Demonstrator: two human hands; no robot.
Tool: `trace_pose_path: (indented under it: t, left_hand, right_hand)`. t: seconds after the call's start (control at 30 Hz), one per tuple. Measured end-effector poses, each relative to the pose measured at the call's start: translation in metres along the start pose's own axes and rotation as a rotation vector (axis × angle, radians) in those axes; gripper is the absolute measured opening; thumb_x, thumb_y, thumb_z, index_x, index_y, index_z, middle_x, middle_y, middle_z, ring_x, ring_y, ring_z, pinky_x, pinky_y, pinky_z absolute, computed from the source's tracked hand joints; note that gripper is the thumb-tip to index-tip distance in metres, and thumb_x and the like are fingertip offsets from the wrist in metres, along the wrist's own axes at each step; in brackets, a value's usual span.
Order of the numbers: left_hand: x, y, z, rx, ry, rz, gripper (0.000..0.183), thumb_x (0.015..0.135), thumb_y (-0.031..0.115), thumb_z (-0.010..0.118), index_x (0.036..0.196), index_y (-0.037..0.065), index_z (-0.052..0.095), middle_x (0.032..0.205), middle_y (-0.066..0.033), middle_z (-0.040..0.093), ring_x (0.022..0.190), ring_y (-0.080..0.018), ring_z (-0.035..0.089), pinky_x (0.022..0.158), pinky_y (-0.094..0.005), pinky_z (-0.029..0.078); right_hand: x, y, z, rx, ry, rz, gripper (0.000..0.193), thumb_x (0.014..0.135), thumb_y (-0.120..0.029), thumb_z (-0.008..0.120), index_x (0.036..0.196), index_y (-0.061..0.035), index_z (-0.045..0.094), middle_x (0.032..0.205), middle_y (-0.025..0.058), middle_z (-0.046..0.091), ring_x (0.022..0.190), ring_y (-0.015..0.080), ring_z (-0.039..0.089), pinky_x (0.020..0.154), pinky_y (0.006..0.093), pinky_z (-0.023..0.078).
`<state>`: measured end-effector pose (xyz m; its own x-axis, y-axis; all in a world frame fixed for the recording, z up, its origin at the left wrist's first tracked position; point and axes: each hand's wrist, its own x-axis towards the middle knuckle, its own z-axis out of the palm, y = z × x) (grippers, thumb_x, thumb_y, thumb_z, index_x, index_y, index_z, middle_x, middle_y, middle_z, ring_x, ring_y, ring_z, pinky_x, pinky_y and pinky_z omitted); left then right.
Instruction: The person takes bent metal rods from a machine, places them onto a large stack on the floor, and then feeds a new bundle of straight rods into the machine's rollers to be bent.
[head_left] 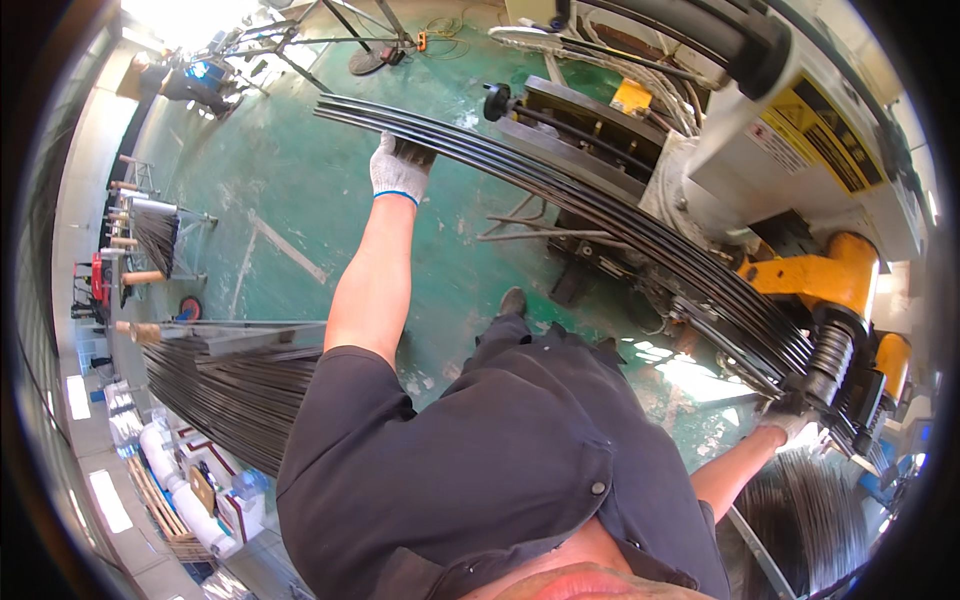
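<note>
Dark rods (570, 191) sit clamped in the left hand (400, 172), arm outstretched toward upper centre; the right hand (789, 420), arm angled to lower right, has a grip I cannot tell.

Metal rods (480, 157): dark grey-black | Left-hand glove (400, 174): white, blue cuff edge | Machine housing (728, 165): off-white | Label (825, 135): yellow and black | Machine arm (846, 275): orange-yellow | Floor (300, 200): green, whitish scuffs | Shirt (480, 440): plain charcoal

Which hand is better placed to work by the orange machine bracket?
Probably the right hand: it is close to the orange bracket and coil spring, though partly hidden. The left hand is farther away, supporting the long dark rods.
</note>
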<state>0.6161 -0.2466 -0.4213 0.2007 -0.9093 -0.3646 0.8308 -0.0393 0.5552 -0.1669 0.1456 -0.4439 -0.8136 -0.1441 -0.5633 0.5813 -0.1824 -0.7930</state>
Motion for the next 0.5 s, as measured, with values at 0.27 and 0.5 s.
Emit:
trace_pose_path:
  t: [0.27, 0.5]
  left_hand:
    - [0.15, 0.159, -0.055, 0.076, 0.189, 0.175, 0.039, 0.106, 0.045, 0.053, 0.117, 0.01, 0.067, 0.121, -0.0103, 0.07, 0.114, -0.0345, 0.064, 0.103, -0.0573, 0.05]
    - [0.215, 0.214, -0.091, 0.157, 0.103, 0.203, 0.011, 0.103, 0.012, 0.058, 0.108, 0.008, 0.067, 0.1, -0.0116, 0.071, 0.093, -0.0315, 0.069, 0.083, -0.0512, 0.058]
  right_hand:
    - [-0.109, 0.172, -0.121, -0.142, 0.421, 0.278, 0.056, 0.1, -0.061, 0.053, 0.127, -0.0135, 0.064, 0.126, 0.0051, 0.065, 0.114, 0.0193, 0.061, 0.098, 0.0318, 0.046]
    - [-0.141, 0.191, -0.184, -0.183, 0.5, 0.369, 0.06, 0.104, -0.06, 0.041, 0.14, -0.0159, 0.061, 0.149, 0.0057, 0.059, 0.138, 0.0225, 0.052, 0.117, 0.0347, 0.036]
